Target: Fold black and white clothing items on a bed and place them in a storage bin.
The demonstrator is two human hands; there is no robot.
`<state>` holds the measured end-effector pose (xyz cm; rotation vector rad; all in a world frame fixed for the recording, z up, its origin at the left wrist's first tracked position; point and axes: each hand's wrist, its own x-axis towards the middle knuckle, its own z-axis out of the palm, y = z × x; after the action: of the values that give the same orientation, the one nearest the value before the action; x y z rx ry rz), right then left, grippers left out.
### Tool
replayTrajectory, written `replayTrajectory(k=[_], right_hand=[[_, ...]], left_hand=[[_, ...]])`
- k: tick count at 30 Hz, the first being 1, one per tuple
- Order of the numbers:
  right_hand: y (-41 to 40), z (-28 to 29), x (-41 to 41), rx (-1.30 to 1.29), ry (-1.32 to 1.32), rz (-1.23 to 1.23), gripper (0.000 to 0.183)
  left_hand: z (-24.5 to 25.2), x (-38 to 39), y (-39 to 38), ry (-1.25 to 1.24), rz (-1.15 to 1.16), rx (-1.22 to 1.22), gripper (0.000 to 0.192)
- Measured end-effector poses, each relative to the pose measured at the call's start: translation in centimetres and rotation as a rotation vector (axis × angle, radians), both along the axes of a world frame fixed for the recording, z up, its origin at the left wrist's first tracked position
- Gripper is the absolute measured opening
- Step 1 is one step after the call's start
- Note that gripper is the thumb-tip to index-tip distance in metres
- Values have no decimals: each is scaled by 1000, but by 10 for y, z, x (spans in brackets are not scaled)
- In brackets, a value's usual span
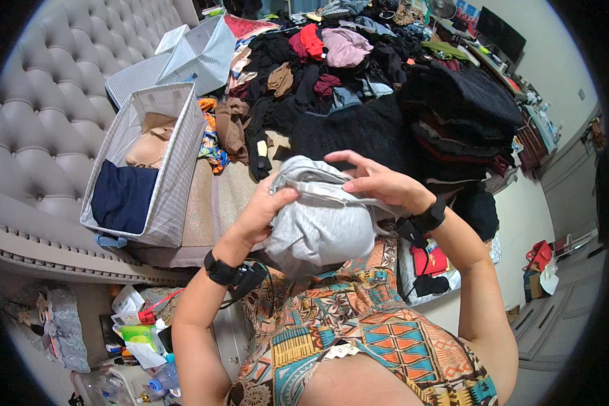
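A light grey jersey garment [325,223], bunched into a rounded bundle, is held up over my lap. My left hand [259,213] grips its left side, the thumb lying on top near the folded layers. At the upper right, my right hand [385,182] has its thumb on the folds and other fingers stretched out behind them. A loose strip of the grey cloth runs under that hand. Left of the bundle stands a striped fabric storage box [175,203], holding a folded navy cloth [124,195] and beige moulded bra cups [149,147].
A large heap of mostly dark clothes [355,127] covers the bed ahead, with a tall folded stack [462,122] at right. Another striped fabric box [198,56] leans by the tufted headboard [56,111]. Bottles and packets [157,375] crowd the lower left.
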<state>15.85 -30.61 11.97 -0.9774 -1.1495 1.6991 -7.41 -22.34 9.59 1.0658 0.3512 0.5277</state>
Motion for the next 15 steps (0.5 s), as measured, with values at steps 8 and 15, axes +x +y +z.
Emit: replayTrajectory(k=[8,15], right_hand=[[-11,-33,1,332,-460,-491,46],[-29,-71,-23,-391,282,-40,53]], left_hand=[[6,-3,-5,-109,141,-174,38],[1,4,-17,-142,123,41,49]])
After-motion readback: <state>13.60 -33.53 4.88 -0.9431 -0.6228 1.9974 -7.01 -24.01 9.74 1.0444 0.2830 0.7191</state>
